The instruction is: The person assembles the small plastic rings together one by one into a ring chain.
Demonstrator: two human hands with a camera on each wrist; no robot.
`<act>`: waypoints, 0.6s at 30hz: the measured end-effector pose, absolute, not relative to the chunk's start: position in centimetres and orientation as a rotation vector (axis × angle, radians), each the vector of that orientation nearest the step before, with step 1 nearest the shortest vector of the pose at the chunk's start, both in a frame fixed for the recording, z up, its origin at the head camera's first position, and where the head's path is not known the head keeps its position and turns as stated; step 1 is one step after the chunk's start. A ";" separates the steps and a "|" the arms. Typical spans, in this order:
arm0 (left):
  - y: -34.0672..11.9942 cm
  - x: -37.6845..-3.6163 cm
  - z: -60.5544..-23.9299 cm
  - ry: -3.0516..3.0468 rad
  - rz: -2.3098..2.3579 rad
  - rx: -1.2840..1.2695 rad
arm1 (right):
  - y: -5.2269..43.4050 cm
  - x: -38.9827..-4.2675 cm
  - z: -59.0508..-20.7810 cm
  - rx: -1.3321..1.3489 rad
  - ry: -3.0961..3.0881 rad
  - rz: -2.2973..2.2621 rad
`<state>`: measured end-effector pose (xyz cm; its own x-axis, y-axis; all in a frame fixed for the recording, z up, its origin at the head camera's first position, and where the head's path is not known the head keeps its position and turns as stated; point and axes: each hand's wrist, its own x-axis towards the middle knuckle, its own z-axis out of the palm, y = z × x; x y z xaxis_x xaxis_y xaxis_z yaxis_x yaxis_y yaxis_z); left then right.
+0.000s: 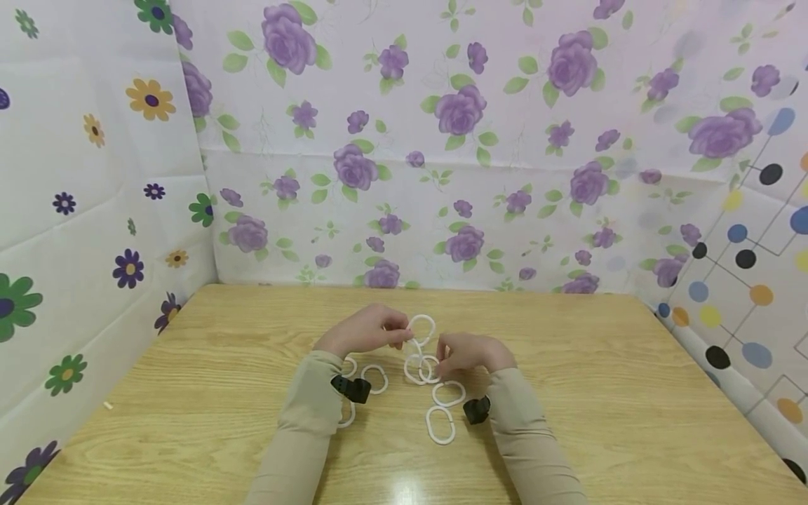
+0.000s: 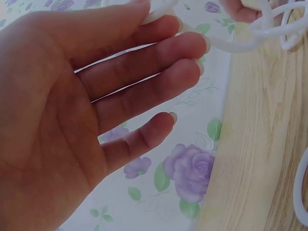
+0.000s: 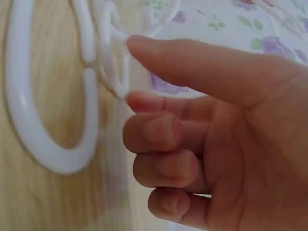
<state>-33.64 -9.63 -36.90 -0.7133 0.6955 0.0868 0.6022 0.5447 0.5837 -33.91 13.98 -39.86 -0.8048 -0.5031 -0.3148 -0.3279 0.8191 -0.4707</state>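
Note:
My left hand (image 1: 369, 332) pinches a white plastic link between thumb and forefinger, the other fingers spread loosely in the left wrist view. An upper white link (image 1: 423, 315) stands at its fingertips, joined in a short chain that runs down toward my right hand (image 1: 475, 352). My right hand holds a lower white link (image 3: 111, 77) at its edge between thumb and forefinger, its other fingers curled. Two links overlap there, beside a left link (image 1: 406, 368) of the chain. The links are oval with a small gap in one side.
Below the right hand lie a loose oval link (image 1: 434, 395) and another link (image 1: 428, 424) on the wooden table (image 1: 568, 421). Near the left wrist lies a link (image 1: 386, 380), with others partly hidden by the sleeve. Flowered cloth (image 1: 410, 210) hangs behind the table.

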 end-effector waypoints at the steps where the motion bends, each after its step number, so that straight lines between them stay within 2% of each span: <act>1: -9.6 -33.6 -36.9 2.621 0.898 1.112 | 13.9 -33.9 -39.9 -0.622 2.577 -0.564; 18: -9.6 -33.5 -36.7 2.587 0.911 1.082 | 14.0 -34.4 -40.5 -0.735 2.557 -0.494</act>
